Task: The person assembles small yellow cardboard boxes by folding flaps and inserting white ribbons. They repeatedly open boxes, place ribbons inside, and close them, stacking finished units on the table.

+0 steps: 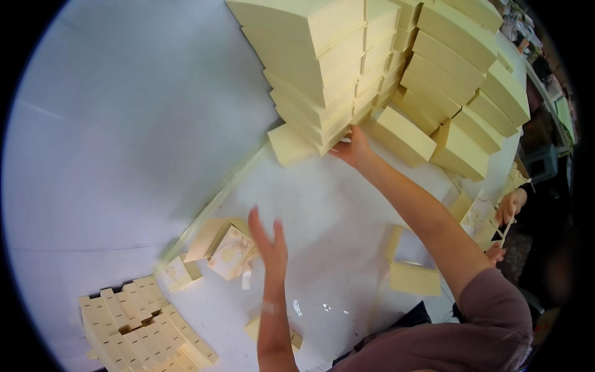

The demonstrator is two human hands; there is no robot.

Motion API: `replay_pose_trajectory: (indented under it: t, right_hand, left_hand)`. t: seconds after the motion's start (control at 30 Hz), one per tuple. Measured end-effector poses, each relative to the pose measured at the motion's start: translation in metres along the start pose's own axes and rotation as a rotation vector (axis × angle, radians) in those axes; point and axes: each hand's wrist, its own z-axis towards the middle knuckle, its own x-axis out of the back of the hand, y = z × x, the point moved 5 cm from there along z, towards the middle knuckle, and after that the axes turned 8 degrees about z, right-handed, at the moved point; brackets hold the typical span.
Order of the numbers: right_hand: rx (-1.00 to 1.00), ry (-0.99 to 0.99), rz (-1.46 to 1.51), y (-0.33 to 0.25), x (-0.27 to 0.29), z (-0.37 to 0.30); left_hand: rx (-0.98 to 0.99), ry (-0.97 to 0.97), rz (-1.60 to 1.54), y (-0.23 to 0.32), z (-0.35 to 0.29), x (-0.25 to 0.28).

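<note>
The right hand (352, 150) is at the foot of a tall stack of cream boxes (338, 77), its fingers against the near lower edge; from my head view I cannot tell whether they grip or only touch. The stack rises from the desk (297, 183) just beyond that hand. I see the left hand (271, 245), blurred, released with fingers spread, well apart from the stack. Just to its left I have a flower-printed box (230, 253) with a pale ribbon, and a small pale box (178, 273) farther left.
</note>
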Motion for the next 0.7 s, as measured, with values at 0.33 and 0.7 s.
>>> replay_pose_trajectory:
  t: [0.33, 0.7]
  right_hand:
    - [-0.016, -0.084, -0.149, 0.010, -0.014, -0.005]
    - [-0.230, -0.269, -0.306, -0.044, 0.000, -0.048]
  left_hand:
    - [0.253, -0.167, -0.075, -0.041, 0.174, -0.132]
    - [0.375, 0.025, -0.032, -0.080, 0.087, -0.069]
